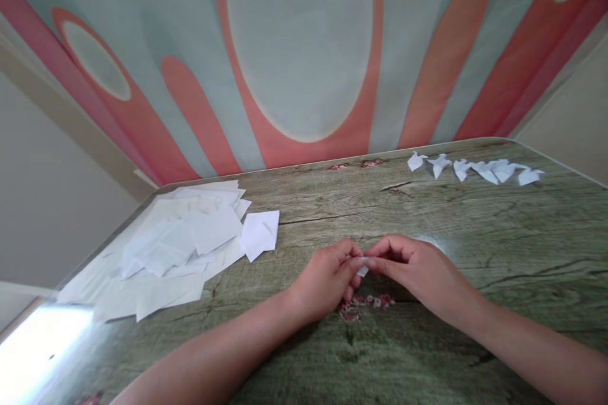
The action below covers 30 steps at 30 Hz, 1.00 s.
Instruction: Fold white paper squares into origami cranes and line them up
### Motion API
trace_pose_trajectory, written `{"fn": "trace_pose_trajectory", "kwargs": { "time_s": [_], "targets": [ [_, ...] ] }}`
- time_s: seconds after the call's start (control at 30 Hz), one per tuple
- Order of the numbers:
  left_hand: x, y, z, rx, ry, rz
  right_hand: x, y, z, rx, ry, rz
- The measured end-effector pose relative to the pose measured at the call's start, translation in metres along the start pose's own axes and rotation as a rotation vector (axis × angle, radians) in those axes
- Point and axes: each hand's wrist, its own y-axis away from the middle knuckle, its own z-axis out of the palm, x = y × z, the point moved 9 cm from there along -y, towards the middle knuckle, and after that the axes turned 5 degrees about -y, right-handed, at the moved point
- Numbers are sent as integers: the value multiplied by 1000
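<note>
The left hand (pixel 327 278) and the right hand (pixel 418 269) meet fingertip to fingertip at the middle of the table (pixel 475 253), both pinched narrow on one small folded piece of white paper (pixel 362 267), of which only a sliver shows between the thumbs and forefingers. It sits just above the tabletop, over a patch of small red flowers (pixel 363 305) printed on the surface. At nine o'clock from the hands lies a loose heap of white paper squares (pixel 175 247). At one o'clock, well apart near the far edge, a row of folded paper figures (pixel 475 169) stands.
</note>
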Motion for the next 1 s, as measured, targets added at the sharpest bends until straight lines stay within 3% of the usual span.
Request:
{"fn": "trace_pose_trajectory", "kwargs": {
  "time_s": [0.1, 0.3, 0.5, 0.6, 0.73, 0.83, 1.0],
  "targets": [
    [7, 1, -6, 35, -118, 32, 0, 0, -2, 23, 109, -35],
    [20, 2, -12, 136, -317, 151, -14, 3, 0, 31, 288, -264],
    [32, 10, -11, 210, -564, 358, -9, 4, 6, -50, 160, -146],
    [26, 7, -16, 238, -469, 292, -5, 2, 4, -44, 82, -101],
    [6, -3, -21, 213, -110, 110, 12, -4, 4, -68, -99, 4],
    [1, -6, -25, 222, 112, 86, 22, -8, 4, -70, -190, 53],
    [21, 4, -37, 373, -223, 285, 18, -8, 3, -47, -180, 9]
  ]
}}
